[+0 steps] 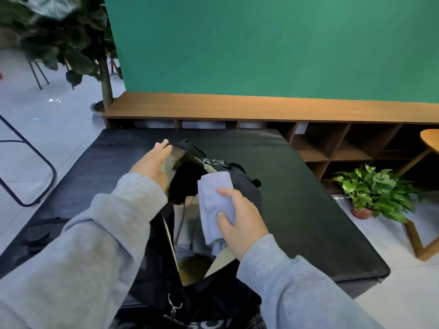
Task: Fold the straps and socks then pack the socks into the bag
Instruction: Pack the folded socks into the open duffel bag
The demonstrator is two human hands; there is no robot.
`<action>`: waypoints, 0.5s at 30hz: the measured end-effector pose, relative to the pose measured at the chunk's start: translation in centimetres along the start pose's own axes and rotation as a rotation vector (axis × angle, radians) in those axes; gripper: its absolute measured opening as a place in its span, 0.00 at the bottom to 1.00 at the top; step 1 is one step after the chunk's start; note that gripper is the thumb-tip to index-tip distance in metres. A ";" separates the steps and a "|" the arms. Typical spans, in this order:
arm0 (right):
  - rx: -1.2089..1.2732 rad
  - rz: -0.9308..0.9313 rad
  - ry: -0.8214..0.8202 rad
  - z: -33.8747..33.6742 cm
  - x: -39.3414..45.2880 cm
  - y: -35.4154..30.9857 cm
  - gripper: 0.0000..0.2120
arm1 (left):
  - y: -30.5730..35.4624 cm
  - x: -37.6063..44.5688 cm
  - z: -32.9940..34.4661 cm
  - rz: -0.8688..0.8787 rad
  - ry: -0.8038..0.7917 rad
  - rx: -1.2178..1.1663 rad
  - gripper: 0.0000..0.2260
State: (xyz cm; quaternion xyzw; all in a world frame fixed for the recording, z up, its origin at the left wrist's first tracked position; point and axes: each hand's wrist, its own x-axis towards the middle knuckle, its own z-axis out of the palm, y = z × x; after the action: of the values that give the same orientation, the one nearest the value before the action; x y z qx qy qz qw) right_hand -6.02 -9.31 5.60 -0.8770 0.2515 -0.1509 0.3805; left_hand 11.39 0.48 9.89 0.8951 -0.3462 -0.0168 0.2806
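The right hand holds the folded light-blue socks over the open mouth of the black bag, thumb and fingers curled round the bundle. The left hand reaches forward with fingers nearly straight and presses the far rim of the bag outward. The bag lies on a black padded table. Both arms wear grey sleeves.

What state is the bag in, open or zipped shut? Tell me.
Open. The bag gapes along its top, the left hand holds one edge aside, and the pale lining and clothes inside show.
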 end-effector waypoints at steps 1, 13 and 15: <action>-0.021 0.034 -0.022 0.4 0.2 0.2 0.21 | -0.4 -0.1 0.0 0.004 0.013 -0.006 0.32; 0.137 0.054 -0.051 5.4 3.3 -1.4 0.21 | -1.7 -0.4 0.3 0.034 -0.037 -0.115 0.37; 0.184 0.082 -0.018 6.3 4.3 -1.7 0.21 | -1.4 -0.4 0.2 0.045 -0.023 -0.127 0.36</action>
State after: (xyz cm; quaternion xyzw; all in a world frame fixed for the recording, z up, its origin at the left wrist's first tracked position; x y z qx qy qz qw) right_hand 0.95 -6.94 3.01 -0.8287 0.2690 -0.1497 0.4674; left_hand 11.86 1.46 8.95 0.8671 -0.3676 -0.0426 0.3334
